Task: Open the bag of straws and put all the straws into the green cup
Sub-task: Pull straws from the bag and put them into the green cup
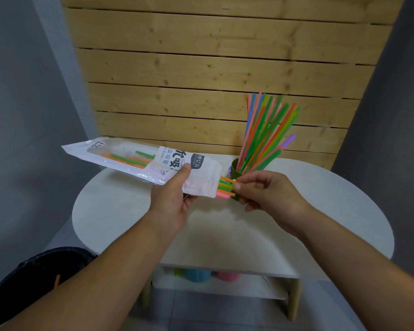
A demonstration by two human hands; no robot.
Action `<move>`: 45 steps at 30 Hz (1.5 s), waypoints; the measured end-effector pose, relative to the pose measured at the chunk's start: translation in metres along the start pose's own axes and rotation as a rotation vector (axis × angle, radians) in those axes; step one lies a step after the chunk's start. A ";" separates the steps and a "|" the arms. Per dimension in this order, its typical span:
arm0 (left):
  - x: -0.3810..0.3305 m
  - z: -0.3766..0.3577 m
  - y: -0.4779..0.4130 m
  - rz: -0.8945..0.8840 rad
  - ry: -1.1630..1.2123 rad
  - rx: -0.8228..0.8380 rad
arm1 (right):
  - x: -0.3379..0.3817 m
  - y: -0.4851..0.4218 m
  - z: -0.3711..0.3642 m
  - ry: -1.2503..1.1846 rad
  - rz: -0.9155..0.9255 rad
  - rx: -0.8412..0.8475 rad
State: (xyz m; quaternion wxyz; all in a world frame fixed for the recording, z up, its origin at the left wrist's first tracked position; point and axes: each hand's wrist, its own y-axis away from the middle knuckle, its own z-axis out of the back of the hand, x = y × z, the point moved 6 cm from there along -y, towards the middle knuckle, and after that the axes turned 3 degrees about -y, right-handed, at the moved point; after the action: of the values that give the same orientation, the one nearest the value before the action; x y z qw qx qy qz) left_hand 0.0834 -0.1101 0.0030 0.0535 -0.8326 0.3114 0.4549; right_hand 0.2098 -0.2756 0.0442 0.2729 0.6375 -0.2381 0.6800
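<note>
The bag of straws [139, 161] lies slanted above the white table [129, 223], its far end pointing up and left, and the left hand [172, 199] grasps it near the open mouth, thumb on top over the printed label. A few orange, green, yellow and pink straw ends [225, 187] stick out of that mouth, pinched between the thumb and fingertips of the right hand [270, 194]. Just behind, the green cup [236, 168] stands on the table holding a fanned bundle of standing straws [263, 134].

Soft even indoor light, faint shadows, sharp centre, wide-angle bowing at edges.
</note>
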 end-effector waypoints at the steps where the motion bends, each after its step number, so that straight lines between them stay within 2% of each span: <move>1: 0.000 0.000 0.000 0.001 -0.003 -0.001 | 0.000 0.000 0.000 -0.006 0.005 -0.008; 9: -0.001 0.004 -0.001 0.024 0.029 -0.011 | 0.001 -0.006 0.022 -0.083 0.012 -0.114; 18: -0.002 0.004 -0.003 0.021 0.053 -0.018 | -0.012 -0.006 0.013 -0.357 -0.126 -0.070; 25: -0.007 0.008 -0.004 0.027 0.078 -0.055 | -0.021 -0.006 0.011 -0.364 -0.234 -0.069; 30: -0.008 0.006 -0.003 0.015 0.070 -0.051 | -0.027 -0.003 0.001 -0.467 -0.334 -0.020; 36: -0.003 0.002 -0.001 0.006 0.022 -0.017 | -0.017 -0.006 -0.007 -0.474 -0.254 -0.074; 40: -0.002 0.003 -0.001 0.009 0.015 -0.015 | -0.011 -0.008 -0.007 -0.563 -0.221 -0.082; 45: -0.004 0.006 -0.003 0.011 0.036 -0.030 | -0.017 -0.005 -0.001 -0.595 -0.264 -0.093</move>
State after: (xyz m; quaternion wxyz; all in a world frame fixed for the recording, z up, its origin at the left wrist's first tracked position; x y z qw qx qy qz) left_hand 0.0794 -0.1037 0.0024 0.0330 -0.8397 0.3101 0.4446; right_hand 0.2132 -0.2720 0.0266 0.3063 0.8203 -0.2536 0.4111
